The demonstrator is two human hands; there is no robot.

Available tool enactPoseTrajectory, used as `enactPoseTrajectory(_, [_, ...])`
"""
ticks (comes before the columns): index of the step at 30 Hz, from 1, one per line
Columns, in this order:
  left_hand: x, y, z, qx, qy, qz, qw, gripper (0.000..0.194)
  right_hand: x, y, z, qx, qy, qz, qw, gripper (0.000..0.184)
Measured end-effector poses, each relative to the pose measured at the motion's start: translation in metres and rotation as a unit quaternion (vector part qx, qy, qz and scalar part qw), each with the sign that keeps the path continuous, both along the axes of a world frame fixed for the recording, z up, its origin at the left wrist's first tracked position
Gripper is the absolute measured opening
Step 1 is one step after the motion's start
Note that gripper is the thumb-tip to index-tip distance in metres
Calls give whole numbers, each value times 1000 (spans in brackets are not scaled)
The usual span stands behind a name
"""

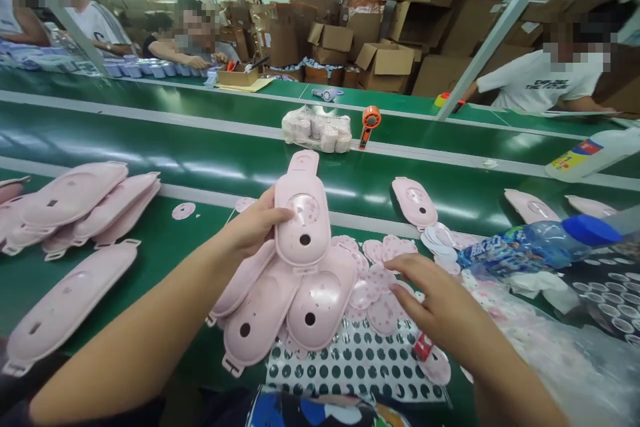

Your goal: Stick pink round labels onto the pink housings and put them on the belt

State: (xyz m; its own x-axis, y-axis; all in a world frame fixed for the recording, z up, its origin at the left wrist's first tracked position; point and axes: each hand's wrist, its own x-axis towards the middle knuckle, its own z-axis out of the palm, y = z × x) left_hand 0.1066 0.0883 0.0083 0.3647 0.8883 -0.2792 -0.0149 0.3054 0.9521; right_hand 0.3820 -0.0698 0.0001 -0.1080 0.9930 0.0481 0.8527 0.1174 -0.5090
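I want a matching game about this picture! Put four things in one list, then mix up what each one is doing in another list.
Things:
1. left hand
2. right hand
3. clear bag of pink rolls
4. water bottle

What each is doing:
A. lying at the right with its blue cap pointing right
B. reaching over round pink pieces
C. sitting on the green belt beside an orange handheld fan
D. gripping a pink plastic shell

Right pairs: 1-D, 2-B, 3-C, 4-A
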Motion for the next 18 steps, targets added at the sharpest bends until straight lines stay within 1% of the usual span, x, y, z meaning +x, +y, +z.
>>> enactPoseTrajectory(2, [38,34,-3,4,24,-13,1000,48,-11,-3,1,15,34,7,999,23])
enactPoseTrajectory(4, [85,66,-13,9,58,-30,998,37,-23,-6,4,33,53,17,998,25])
enactPoseTrajectory(7, [149,104,-33,36,130,-65,989,35,-28,-14,7,52,55,20,997,28])
enactPoseTrajectory(9, [177,121,-46,66,194,-79,976,34,-23,-22,5,72,56,22,996,30])
enactPoseTrajectory(10, [185,128,-50,83,231,-82,966,32,-18,-26,2,88,58,24,994,31])
enactPoseTrajectory(11, [188,135,-53,102,270,-81,954,31,-12,-30,0,108,61,29,992,32])
enactPoseTrajectory(13, [184,147,-55,144,339,-76,927,29,0,-36,-6,150,66,42,986,35])
enactPoseTrajectory(15, [169,158,-52,183,390,-64,900,30,9,-39,-12,169,68,43,982,36])
enactPoseTrajectory(18, [137,177,-44,223,438,-29,871,35,16,-38,-18,158,86,23,983,30])
